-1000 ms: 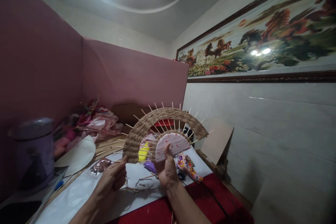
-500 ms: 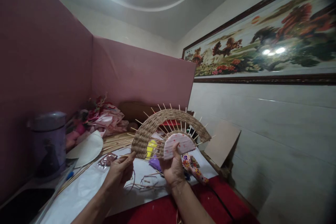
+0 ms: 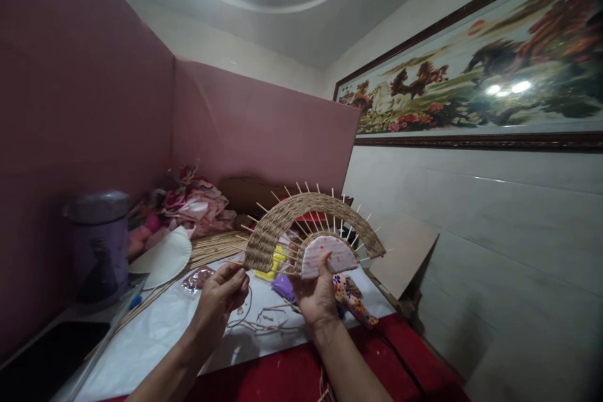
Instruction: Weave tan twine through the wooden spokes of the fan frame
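A half-round woven fan (image 3: 269, 239) of brown twisted cord on thin pale sticks is held up over the table. The stick tips spread out past its outer edge. My right hand (image 3: 316, 298) grips it at the bottom, thumb pressed on the white, red-dotted half-round centre (image 3: 335, 252). At the band's lower left end, my left hand (image 3: 225, 289) pinches thumb and fingers together on a thin brown cord (image 3: 250, 298), which hangs in a loop beside the hand. The exact pinch point is partly hidden by the fingers.
Below lie a white sheet (image 3: 155, 326), a red cloth (image 3: 282, 377), purple (image 3: 283, 286) and yellow packets (image 3: 269, 272), and a flowered item (image 3: 354, 303). Bundled sticks (image 3: 211, 248), a white pleated fan (image 3: 170, 257), a lilac canister (image 3: 101, 251) and a dark tablet-like slab (image 3: 51, 352) stand left.
The view has shifted slightly, so most things sit a little further right. My left hand stays at the band's left end, its fingers slightly repositioned; the right hand keeps its grip.
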Tool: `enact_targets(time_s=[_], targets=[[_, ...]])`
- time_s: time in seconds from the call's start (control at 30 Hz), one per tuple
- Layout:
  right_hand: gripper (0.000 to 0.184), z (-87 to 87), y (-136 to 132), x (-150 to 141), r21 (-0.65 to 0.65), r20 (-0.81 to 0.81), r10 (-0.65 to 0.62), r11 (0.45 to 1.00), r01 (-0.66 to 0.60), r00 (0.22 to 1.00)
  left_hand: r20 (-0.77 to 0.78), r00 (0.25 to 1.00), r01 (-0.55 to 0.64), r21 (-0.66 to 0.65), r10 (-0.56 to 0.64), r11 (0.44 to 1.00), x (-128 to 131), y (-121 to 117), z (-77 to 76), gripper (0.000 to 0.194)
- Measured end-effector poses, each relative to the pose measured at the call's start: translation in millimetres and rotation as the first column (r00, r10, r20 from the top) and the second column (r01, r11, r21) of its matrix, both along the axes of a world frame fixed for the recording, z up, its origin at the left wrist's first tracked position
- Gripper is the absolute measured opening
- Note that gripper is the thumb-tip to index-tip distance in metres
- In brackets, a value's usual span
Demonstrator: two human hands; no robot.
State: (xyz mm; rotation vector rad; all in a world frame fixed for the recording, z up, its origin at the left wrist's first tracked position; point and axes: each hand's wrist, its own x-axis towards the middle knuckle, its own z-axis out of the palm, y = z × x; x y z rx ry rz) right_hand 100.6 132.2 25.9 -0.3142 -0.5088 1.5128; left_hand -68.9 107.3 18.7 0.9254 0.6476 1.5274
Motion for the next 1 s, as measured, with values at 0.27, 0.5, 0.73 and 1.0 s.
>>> enact_targets(time_s=[0.27, 0.5, 0.73, 1.0], targets=[[0.049, 4.2, -7.1, 0.1, 0.063, -0.025, 0.201, 0.978, -0.199, 0.979, -0.119, 0.993, 0.023, 0.005, -0.022, 1.0, -0.3, 2.6, -7.8, 0.026], [0.058, 7.5, -16.2, -4.6, 0.138, 0.012, 0.356, 0.925, -0.354, 0.934, -0.247, 0.968, 0.038, -0.006, -0.039, 0.999, 11.3, 9.5, -16.9, 0.029], [0.06, 8.1, -20.6, -4.7, 0.123, 0.018, 0.392, 0.912, -0.392, 0.92, -0.336, 0.941, 0.058, 0.064, -0.033, 0.996, 28.5, 11.1, -22.1, 0.033], [0.058, 10.7, -21.7, -7.8, 0.133, 0.026, 0.391, 0.911, -0.391, 0.92, -0.421, 0.907, 0.029, 0.028, -0.015, 0.999, 28.1, 24.4, -35.8, 0.019]])
